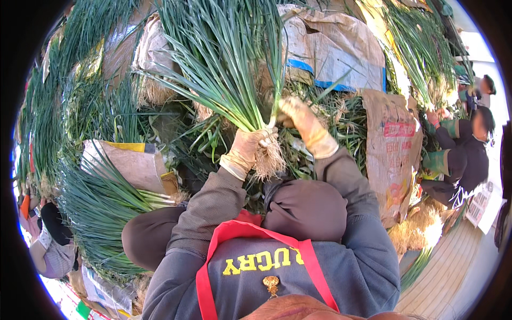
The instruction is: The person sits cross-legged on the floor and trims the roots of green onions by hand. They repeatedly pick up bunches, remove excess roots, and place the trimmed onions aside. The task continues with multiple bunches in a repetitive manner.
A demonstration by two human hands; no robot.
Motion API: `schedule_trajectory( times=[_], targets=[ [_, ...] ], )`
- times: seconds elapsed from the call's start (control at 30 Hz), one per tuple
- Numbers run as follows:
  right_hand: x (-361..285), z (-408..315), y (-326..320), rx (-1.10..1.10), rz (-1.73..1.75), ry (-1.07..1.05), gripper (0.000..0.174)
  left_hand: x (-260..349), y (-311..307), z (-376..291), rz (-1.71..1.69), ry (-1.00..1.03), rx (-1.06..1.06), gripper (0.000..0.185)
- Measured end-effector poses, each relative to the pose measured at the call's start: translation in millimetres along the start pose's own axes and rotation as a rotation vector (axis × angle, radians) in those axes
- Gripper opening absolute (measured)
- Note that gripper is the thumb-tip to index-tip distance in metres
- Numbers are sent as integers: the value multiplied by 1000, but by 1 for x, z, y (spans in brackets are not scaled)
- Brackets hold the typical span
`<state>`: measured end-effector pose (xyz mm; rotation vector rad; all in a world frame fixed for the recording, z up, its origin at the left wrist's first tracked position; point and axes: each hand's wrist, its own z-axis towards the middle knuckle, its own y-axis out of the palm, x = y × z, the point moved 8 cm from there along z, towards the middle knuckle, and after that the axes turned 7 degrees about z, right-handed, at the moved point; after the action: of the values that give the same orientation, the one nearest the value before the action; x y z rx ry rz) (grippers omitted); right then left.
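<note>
A fanned bunch of scallions (236, 80) stands up in my left hand (245, 150), which is gloved and closed around the white stem bases. Its pale, stringy roots (270, 158) hang below my fist. My right hand (302, 120), also gloved, is just right of the bunch, beside a thicker stalk (277, 94) on its edge. The right fingers are curled and blurred, so whether they touch that stalk is unclear. Beneath both hands lie loose green leaves and trimmings (204, 148).
Scallions (104, 204) lie heaped at my left knee near a folded woven sack (124, 164). Another woven sack (336, 48) covers a pile ahead; a printed sack (390, 160) lies at right. Co-workers sit at the right (460, 156) and far left (56, 240).
</note>
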<state>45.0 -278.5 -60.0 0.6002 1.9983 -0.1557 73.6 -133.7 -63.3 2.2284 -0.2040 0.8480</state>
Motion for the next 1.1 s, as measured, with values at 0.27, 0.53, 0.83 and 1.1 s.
schedule_trajectory(
  times=[0.27,0.53,0.83,1.1],
  targets=[
    [-40,12,-6,262,-1,-267,17,5,0,-11,34,27,98,15],
    [-39,-58,42,-205,401,-163,13,18,-4,-8,52,202,158,12],
    [-34,-90,51,-349,652,-67,11,22,-10,-14,10,245,237,16],
    [-18,-22,28,-115,394,82,22,16,-21,-14,-172,58,162,16]
  ],
)
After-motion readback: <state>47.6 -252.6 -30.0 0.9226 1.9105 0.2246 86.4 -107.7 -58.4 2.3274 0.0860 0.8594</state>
